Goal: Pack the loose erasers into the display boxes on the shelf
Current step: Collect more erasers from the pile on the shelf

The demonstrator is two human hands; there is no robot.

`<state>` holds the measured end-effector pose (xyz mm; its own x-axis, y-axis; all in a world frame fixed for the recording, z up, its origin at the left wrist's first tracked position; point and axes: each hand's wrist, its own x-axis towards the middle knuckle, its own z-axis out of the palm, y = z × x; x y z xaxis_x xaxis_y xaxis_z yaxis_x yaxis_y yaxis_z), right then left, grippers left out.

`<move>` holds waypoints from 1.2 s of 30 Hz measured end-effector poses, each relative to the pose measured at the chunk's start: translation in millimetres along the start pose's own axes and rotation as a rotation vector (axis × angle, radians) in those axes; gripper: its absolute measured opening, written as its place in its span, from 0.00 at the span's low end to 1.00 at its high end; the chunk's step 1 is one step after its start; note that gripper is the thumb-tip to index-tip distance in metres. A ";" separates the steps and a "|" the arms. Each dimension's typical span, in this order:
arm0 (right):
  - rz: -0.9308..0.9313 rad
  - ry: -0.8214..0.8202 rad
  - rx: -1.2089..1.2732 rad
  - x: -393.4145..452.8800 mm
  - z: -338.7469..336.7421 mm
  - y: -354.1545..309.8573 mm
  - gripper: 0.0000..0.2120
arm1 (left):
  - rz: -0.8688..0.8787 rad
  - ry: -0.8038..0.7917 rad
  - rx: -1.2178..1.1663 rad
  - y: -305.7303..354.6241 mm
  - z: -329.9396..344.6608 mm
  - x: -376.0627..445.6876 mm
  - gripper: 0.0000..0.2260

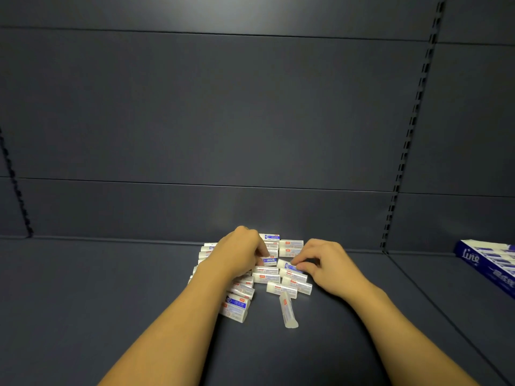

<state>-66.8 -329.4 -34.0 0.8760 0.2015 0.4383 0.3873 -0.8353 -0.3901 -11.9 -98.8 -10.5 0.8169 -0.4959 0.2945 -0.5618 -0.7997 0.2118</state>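
Note:
Several loose white erasers [281,288] with blue and red sleeves lie in a pile near the back of a dark shelf [111,302]. My left hand [237,253] is over the pile's left side, its fingers curled round one blue-labelled eraser [269,261]. My right hand [326,264] is at the pile's right side and pinches another eraser [288,266] between thumb and fingers. One eraser [288,310] lies apart, toward me. A blue and white display box [490,260] sits at the far right, cut off by the frame edge.
The dark back panel [223,121] rises behind the pile. Slotted uprights [404,151] stand at the right and left. A seam divides this shelf from the neighbouring one that bears the display box.

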 end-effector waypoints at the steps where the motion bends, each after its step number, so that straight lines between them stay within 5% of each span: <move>1: 0.005 -0.001 -0.006 -0.1 -0.3 0.0 0.07 | -0.002 -0.005 -0.001 0.6 -0.1 0.0 0.12; 36: 0.256 0.021 -0.126 -1.3 -4.4 -7.7 0.08 | 0.006 0.005 0.047 8.0 -3.4 2.7 0.13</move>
<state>-72.2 -325.5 -28.0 0.9338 -0.0340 0.3561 0.1142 -0.9151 -0.3868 -14.6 -105.4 -4.8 0.8131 -0.4988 0.3003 -0.5596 -0.8119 0.1666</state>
